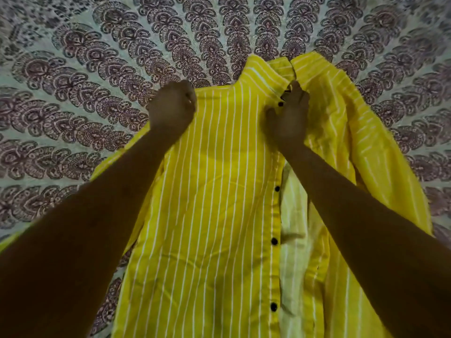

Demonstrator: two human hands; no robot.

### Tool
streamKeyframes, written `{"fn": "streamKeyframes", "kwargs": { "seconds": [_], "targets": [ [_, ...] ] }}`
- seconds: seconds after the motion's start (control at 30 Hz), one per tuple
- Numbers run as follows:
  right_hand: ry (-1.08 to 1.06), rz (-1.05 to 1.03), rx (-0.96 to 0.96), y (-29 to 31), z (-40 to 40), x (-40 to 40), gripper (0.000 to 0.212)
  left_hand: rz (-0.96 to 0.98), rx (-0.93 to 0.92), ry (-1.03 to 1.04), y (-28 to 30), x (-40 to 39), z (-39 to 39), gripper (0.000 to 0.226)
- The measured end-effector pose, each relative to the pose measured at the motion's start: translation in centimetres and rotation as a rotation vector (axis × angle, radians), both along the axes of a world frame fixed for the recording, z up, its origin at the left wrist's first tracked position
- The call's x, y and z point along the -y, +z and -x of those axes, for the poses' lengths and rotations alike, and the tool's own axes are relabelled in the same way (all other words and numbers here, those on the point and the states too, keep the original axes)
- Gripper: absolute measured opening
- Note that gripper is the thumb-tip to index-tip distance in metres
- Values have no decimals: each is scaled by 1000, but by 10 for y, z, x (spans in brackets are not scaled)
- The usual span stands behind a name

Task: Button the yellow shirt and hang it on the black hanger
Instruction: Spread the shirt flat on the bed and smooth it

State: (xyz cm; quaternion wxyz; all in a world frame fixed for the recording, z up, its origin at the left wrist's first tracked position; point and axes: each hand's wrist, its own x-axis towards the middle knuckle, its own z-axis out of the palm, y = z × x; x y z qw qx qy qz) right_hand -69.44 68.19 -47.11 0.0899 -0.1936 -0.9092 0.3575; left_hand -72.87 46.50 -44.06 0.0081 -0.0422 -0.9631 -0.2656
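The yellow shirt (pixel 219 203) with thin white stripes lies front up on a patterned bed sheet, collar away from me. Its front hangs apart: black buttons (pixel 274 241) run down the edge of the left panel, and the paler inside shows in the gap beside them. My left hand (pixel 172 107) is curled into a fist and grips the shirt at its left shoulder. My right hand (pixel 289 113) pinches the placket just below the collar, beside the top button (pixel 280 103). No hanger is in view.
A bed sheet (pixel 85 69) printed with dark purple feather motifs on pale ground covers the whole surface around the shirt. The shirt's right panel and sleeve (pixel 366 147) bunch up toward the right.
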Motion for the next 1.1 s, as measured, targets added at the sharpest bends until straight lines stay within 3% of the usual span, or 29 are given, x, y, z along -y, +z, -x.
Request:
{"fn": "streamKeyframes", "kwargs": {
  "seconds": [0.23,0.33,0.5,0.67,0.83,0.93,1.0,1.1],
  "targets": [
    [282,-263,6,-1,-165,33,51,119,15,-284,-8,33,-143,33],
    [367,-314,110,-4,-236,43,53,200,95,-306,-17,58,-205,36],
    [300,-301,292,9,-318,55,59,226,275,-265,-8,82,-303,50],
    [395,-264,371,25,-378,65,63,200,298,-215,5,98,-383,36],
    [264,51,475,44,-443,71,64,249,425,-84,18,117,-443,25],
    [222,130,479,48,-474,73,65,220,415,21,23,124,-478,24],
    [177,197,481,48,-486,74,63,150,456,221,25,126,-499,31],
    [75,333,400,50,-497,73,40,30,565,407,23,129,-519,50]
  ]
}}
